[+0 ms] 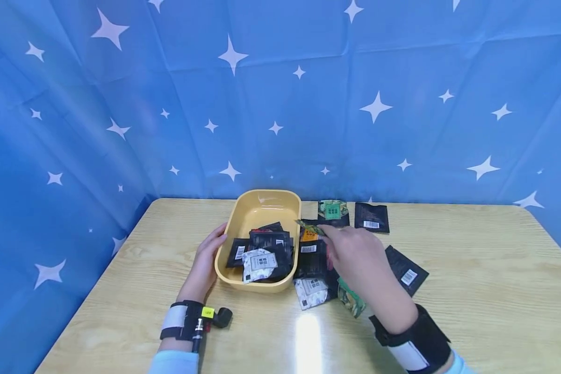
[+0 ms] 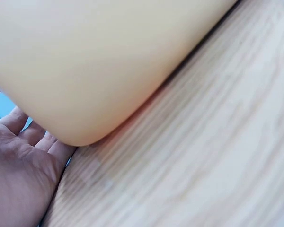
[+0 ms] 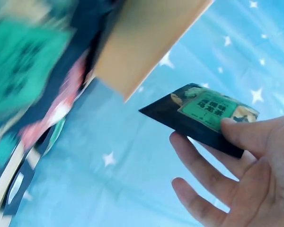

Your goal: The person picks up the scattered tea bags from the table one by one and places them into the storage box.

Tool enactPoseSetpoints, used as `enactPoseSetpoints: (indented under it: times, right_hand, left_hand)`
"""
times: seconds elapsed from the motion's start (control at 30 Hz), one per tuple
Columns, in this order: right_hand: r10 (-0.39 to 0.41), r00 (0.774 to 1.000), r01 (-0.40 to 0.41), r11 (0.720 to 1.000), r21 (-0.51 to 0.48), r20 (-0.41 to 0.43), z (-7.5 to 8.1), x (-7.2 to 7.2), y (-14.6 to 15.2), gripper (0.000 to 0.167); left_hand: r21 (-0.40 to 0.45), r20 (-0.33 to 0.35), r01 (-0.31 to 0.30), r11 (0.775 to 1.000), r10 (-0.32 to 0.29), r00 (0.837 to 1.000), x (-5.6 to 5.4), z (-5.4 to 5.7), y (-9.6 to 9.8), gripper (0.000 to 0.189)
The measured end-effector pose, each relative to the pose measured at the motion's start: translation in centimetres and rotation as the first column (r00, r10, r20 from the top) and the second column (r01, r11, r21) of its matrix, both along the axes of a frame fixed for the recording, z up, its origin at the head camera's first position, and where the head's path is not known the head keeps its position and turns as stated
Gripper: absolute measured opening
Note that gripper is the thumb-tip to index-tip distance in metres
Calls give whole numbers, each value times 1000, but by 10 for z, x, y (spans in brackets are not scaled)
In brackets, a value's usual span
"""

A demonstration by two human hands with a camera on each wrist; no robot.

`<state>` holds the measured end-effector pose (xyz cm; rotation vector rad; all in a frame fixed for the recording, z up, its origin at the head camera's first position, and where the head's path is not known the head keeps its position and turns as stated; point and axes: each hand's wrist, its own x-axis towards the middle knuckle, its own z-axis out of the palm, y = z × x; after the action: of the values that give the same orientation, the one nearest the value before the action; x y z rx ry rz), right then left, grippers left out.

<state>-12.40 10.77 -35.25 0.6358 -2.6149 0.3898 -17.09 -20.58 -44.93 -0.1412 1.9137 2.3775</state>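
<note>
My right hand (image 1: 357, 254) pinches a small black sachet with a green label (image 3: 208, 109) between thumb and fingers, held up at the basin's right rim. In the head view this sachet (image 1: 310, 227) shows almost edge-on. My left hand (image 1: 209, 257) rests against the outer left side of a yellow plastic basin (image 1: 267, 286); its palm and fingers (image 2: 35, 132) show beside the wall in the left wrist view. Inside the basin lie several black sachets (image 1: 268, 240) and a white-patterned sachet (image 1: 260, 265) on top.
Right of the basin, more sachets lie on the wooden table (image 1: 486, 291): a green-labelled one (image 1: 333, 212), black ones with barcodes (image 1: 372, 217), a white-patterned one (image 1: 311, 292), and another green one (image 1: 350, 298) partly under my right arm. A blue star-patterned cloth (image 1: 280, 104) hangs behind.
</note>
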Motion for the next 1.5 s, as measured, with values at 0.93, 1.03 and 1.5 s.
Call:
enactPoseSetpoints:
  times: [0.93, 1.03, 1.5]
  right_hand:
    - [167, 947, -212, 967, 141, 274, -17, 12, -98, 49]
    - [171, 956, -213, 963, 164, 237, -17, 17, -100, 49]
    - [269, 955, -286, 948, 140, 129, -13, 35, -88, 47]
  left_hand:
    - [6, -15, 5, 1000, -5, 1000, 0, 0, 0, 53]
    - [3, -12, -1, 1000, 1, 1000, 0, 0, -1, 53]
    - [1, 8, 8, 1000, -8, 1000, 0, -2, -3, 53]
